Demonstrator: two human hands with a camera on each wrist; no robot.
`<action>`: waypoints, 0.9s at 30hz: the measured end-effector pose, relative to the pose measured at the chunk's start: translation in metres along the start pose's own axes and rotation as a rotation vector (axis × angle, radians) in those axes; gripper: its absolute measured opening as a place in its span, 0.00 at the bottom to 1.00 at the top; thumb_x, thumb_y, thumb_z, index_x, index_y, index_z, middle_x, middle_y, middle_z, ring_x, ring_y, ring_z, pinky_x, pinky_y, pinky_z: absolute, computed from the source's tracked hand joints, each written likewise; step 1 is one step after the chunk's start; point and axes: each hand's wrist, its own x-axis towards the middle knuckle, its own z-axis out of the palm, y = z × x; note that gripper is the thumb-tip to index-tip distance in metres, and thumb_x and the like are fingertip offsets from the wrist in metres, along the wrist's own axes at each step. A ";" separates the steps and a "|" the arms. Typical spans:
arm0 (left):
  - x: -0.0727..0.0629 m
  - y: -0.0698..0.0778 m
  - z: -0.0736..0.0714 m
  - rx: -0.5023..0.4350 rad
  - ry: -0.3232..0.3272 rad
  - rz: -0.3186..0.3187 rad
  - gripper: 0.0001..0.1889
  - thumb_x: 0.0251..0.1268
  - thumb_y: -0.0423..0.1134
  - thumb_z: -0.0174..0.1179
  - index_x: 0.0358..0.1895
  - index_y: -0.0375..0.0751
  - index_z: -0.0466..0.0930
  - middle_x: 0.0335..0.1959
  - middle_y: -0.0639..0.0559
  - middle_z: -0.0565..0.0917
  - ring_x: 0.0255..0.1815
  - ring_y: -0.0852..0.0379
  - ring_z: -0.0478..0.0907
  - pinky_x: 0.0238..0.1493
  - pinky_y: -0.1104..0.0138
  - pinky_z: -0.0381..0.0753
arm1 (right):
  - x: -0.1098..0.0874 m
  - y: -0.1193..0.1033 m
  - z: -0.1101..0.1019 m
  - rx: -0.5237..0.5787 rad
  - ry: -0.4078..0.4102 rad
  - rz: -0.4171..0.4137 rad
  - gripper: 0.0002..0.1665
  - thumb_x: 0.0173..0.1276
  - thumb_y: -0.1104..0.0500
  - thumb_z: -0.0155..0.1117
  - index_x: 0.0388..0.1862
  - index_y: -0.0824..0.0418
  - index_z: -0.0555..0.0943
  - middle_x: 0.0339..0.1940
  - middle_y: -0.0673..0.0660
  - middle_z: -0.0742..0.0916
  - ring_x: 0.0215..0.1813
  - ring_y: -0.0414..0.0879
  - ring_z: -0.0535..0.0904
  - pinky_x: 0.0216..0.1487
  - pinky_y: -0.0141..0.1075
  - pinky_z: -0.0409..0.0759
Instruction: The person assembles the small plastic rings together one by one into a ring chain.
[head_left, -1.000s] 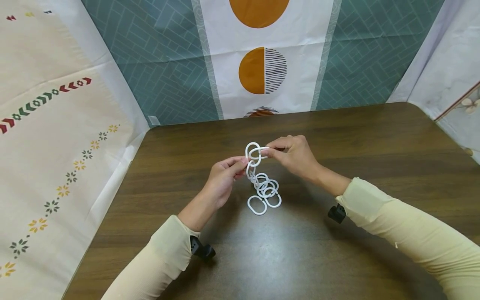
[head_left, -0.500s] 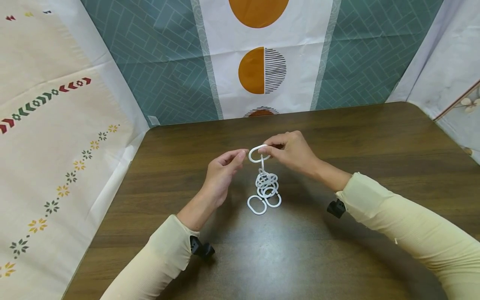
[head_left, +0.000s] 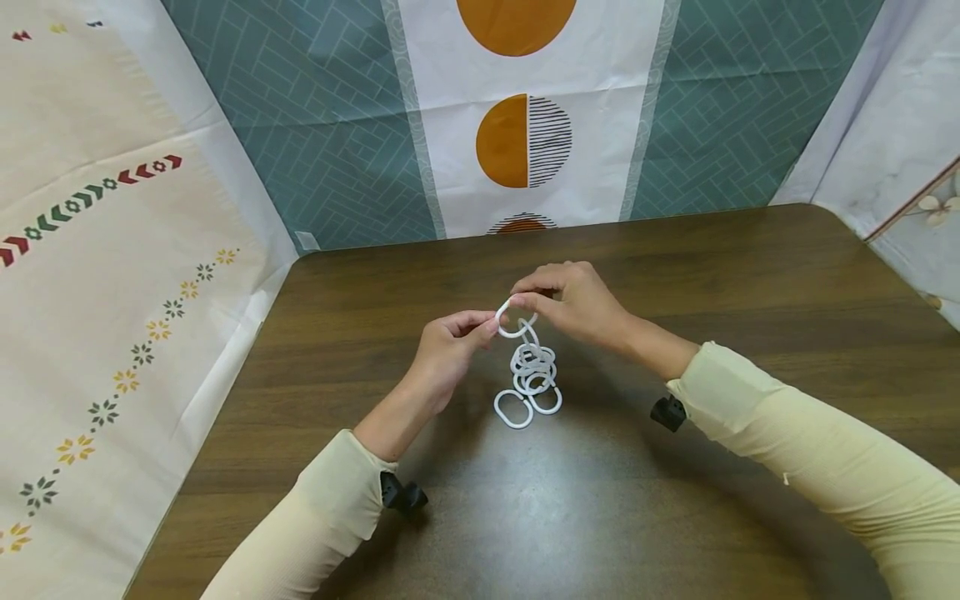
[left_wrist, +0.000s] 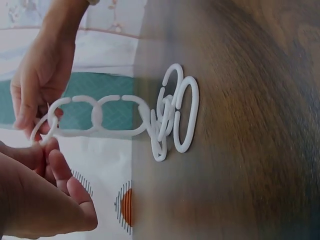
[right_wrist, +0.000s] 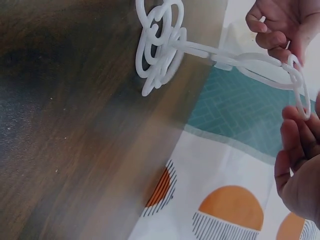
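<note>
My left hand and right hand meet over the table at the top of a chain of white plastic links. Each link is an oval ring with a small gap in one side. The left thumb and fingers pinch the left side of the top link; the right fingertips pinch its upper edge. Below it, in the left wrist view, the joined links hang down to a heap on the wood. One oval link lies flat at the near side of the heap; whether it is joined is unclear.
The dark brown wooden table has rounded far corners. A green and white patterned cloth hangs behind its far edge. Pale cloths stand along the left and right sides.
The left hand was on the links, let go while the right hand held the top link, and now pinches that link too. The other upper links have dropped below it.
</note>
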 end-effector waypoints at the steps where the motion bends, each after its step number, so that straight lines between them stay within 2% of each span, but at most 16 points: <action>1: 0.001 0.000 -0.001 -0.022 0.011 -0.009 0.12 0.66 0.34 0.61 0.47 0.30 0.83 0.36 0.51 0.85 0.36 0.56 0.76 0.52 0.58 0.74 | 0.000 0.000 0.000 -0.009 0.014 0.001 0.07 0.60 0.59 0.71 0.37 0.60 0.88 0.27 0.48 0.86 0.27 0.41 0.74 0.28 0.35 0.72; 7: 0.004 -0.002 -0.004 -0.160 0.112 -0.040 0.13 0.67 0.34 0.60 0.49 0.29 0.81 0.32 0.56 0.85 0.31 0.61 0.76 0.41 0.69 0.73 | -0.005 0.002 -0.002 -0.041 0.102 -0.033 0.05 0.60 0.63 0.71 0.37 0.60 0.86 0.27 0.48 0.84 0.29 0.41 0.72 0.32 0.32 0.71; 11: 0.005 -0.002 -0.003 -0.234 0.155 -0.029 0.13 0.67 0.32 0.58 0.50 0.26 0.79 0.30 0.59 0.84 0.28 0.62 0.76 0.39 0.71 0.72 | -0.013 0.003 -0.003 0.015 0.070 -0.072 0.05 0.58 0.65 0.72 0.34 0.58 0.87 0.26 0.47 0.83 0.29 0.39 0.73 0.30 0.30 0.71; 14: 0.006 -0.001 -0.002 -0.277 0.185 -0.014 0.13 0.67 0.30 0.57 0.50 0.25 0.78 0.30 0.60 0.83 0.27 0.63 0.76 0.38 0.72 0.71 | -0.018 0.002 -0.001 0.074 -0.024 -0.108 0.05 0.57 0.65 0.73 0.32 0.57 0.87 0.26 0.45 0.83 0.28 0.39 0.73 0.28 0.34 0.72; 18: 0.008 -0.001 -0.002 -0.311 0.210 0.001 0.12 0.67 0.29 0.57 0.50 0.25 0.78 0.27 0.61 0.83 0.26 0.64 0.76 0.38 0.71 0.69 | -0.026 -0.003 0.004 0.110 -0.239 -0.109 0.06 0.57 0.65 0.72 0.33 0.56 0.87 0.27 0.43 0.83 0.26 0.38 0.72 0.26 0.34 0.71; 23: 0.009 -0.003 -0.001 -0.338 0.204 0.009 0.12 0.67 0.29 0.57 0.50 0.24 0.78 0.27 0.60 0.84 0.25 0.65 0.76 0.38 0.71 0.69 | -0.036 -0.008 0.018 0.008 -0.503 -0.099 0.12 0.57 0.62 0.73 0.41 0.55 0.86 0.36 0.46 0.85 0.28 0.35 0.73 0.30 0.29 0.74; 27: 0.009 -0.003 0.001 -0.364 0.194 0.015 0.13 0.67 0.28 0.57 0.50 0.23 0.77 0.28 0.60 0.84 0.24 0.65 0.76 0.37 0.72 0.70 | -0.044 -0.008 0.030 -0.111 -0.588 -0.161 0.21 0.55 0.59 0.75 0.49 0.56 0.84 0.47 0.49 0.85 0.39 0.40 0.80 0.40 0.35 0.79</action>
